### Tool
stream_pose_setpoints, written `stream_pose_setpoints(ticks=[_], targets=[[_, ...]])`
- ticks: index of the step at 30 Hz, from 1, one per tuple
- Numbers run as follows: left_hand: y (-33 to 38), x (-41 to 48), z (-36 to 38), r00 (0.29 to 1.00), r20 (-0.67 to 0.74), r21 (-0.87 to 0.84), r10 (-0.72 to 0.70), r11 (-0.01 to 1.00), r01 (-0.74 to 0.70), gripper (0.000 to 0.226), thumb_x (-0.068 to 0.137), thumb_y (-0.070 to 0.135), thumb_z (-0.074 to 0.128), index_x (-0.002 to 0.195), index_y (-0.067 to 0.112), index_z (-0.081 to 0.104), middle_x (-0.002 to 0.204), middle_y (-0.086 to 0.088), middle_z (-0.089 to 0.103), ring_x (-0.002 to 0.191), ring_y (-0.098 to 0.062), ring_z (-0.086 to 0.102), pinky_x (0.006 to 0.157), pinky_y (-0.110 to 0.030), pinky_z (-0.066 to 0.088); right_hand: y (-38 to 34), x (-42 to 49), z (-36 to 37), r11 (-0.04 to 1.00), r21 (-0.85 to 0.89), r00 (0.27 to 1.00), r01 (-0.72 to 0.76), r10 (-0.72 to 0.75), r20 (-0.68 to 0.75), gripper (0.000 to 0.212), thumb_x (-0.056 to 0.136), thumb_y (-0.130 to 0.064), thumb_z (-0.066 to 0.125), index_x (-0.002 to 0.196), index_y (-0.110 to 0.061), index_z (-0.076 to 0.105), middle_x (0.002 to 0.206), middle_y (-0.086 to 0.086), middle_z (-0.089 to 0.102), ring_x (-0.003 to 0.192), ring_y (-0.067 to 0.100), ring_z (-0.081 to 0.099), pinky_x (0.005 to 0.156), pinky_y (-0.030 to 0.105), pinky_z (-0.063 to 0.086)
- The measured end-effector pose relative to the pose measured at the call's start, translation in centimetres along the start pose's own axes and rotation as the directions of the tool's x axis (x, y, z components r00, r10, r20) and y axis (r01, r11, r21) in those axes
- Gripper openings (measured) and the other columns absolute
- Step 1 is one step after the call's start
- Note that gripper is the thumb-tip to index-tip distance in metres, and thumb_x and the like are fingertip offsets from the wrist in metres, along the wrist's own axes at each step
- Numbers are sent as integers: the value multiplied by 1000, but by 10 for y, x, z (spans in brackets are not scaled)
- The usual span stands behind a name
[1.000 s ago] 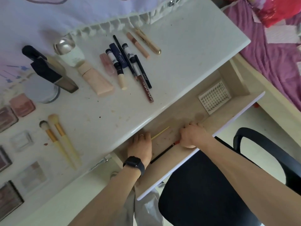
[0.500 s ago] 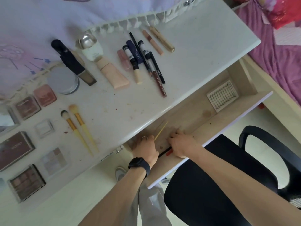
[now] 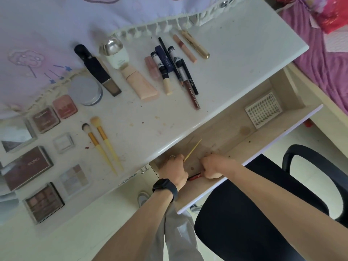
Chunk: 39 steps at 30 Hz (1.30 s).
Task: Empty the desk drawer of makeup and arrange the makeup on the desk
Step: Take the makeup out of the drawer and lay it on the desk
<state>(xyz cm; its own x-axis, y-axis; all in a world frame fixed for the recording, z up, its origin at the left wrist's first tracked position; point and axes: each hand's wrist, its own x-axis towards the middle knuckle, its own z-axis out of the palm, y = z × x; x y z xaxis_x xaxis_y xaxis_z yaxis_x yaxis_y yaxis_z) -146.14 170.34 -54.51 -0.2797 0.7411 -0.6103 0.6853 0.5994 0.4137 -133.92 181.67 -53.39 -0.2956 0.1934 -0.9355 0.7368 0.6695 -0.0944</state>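
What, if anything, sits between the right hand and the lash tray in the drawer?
Nothing visible. The right hand is at the drawer's left end, the lash tray at its right end; only bare, stained drawer floor lies between them.

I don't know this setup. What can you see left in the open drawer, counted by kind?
White lash tray: 1
Thin yellow stick: 1, gripped by the left hand
Red and black pencil: 1, held at its red end by the right hand
Total in view: 3
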Motion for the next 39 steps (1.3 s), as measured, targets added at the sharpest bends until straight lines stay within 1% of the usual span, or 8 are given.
stream_pose_setpoints(ticks=[9, 15, 20, 26, 28, 31, 35, 39], targets=[[-6, 2, -5, 1000, -2, -58, 8, 998, -8, 25, 98, 15, 43, 120, 20, 55, 108, -2, 58, 98, -24, 60, 82, -35, 52, -10, -6, -15, 999, -39, 997, -14, 16, 76, 15, 99, -11, 50, 107, -6, 61, 83, 4, 54, 64, 17, 45, 58, 28, 40], [-6, 5, -9, 1000, 2, -33, 29, 999, -29, 24, 101, 15, 40, 121, 17, 54, 108, -7, 59, 96, -27, 60, 78, -33, 49, -10, -8, -25, 997, 14, 990, -72, 69, 125, 50, 99, -29, 63, 140, -2, 52, 125, 10, 58, 100, 28, 55, 97, 42, 54], [-7, 3, -8, 999, 13, 14, 35, 999, -35, 21, 102, 18, 40, 118, 18, 54, 104, -5, 58, 92, -26, 62, 76, -34, 51, -10, -10, -24, 997, 14, 991, -70, 67, 118, 48, 98, -33, 66, 135, -4, 55, 109, 5, 53, 96, 27, 54, 97, 41, 54], [-6, 3, -12, 998, 37, 29, 42, 999, -43, 22, 101, 16, 41, 117, 18, 54, 106, -6, 59, 93, -25, 61, 80, -36, 53, -14, -15, -29, 996, 13, 983, -92, 89, 159, 55, 100, -27, 63, 147, -4, 45, 124, 11, 56, 107, 31, 58, 94, 40, 53], [-6, 3, -11, 998, 42, 35, 40, 999, -41, 23, 101, 16, 41, 119, 19, 54, 107, -5, 58, 94, -25, 62, 80, -35, 53, -16, -17, -29, 997, -26, 987, -66, 69, 145, 46, 102, -14, 54, 146, -2, 44, 108, 9, 58, 89, 25, 59, 84, 35, 51], [-7, 1, -12, 997, 50, 26, 65, 997, -67, 24, 101, 19, 41, 121, 20, 54, 106, -3, 59, 94, -23, 61, 80, -35, 53, -15, -26, -25, 997, -57, 997, -50, 53, 58, 17, 101, -5, 48, 113, -16, 50, 77, 3, 46, 63, 17, 45, 72, 33, 47], [-3, -11, -22, 995, -5, -90, 103, 991, -103, 20, 102, 23, 46, 118, 22, 57, 101, 6, 63, 91, -17, 63, 79, -34, 54, 12, -56, -12, 959, 284, 977, -18, 77, -199, 22, 102, -27, 54, 109, -11, 67, 88, 6, 65, 70, 20, 57, 65, 33, 46], [5, -37, -41, 981, -83, -269, 177, 944, -193, 11, 98, 30, 57, 108, 26, 62, 89, 20, 64, 81, -1, 63, 77, -27, 56, 38, -105, 7, 567, 768, 876, 297, 157, -455, 15, 101, -35, 59, 101, -28, 72, 91, -2, 74, 80, 18, 69, 75, 32, 53]])
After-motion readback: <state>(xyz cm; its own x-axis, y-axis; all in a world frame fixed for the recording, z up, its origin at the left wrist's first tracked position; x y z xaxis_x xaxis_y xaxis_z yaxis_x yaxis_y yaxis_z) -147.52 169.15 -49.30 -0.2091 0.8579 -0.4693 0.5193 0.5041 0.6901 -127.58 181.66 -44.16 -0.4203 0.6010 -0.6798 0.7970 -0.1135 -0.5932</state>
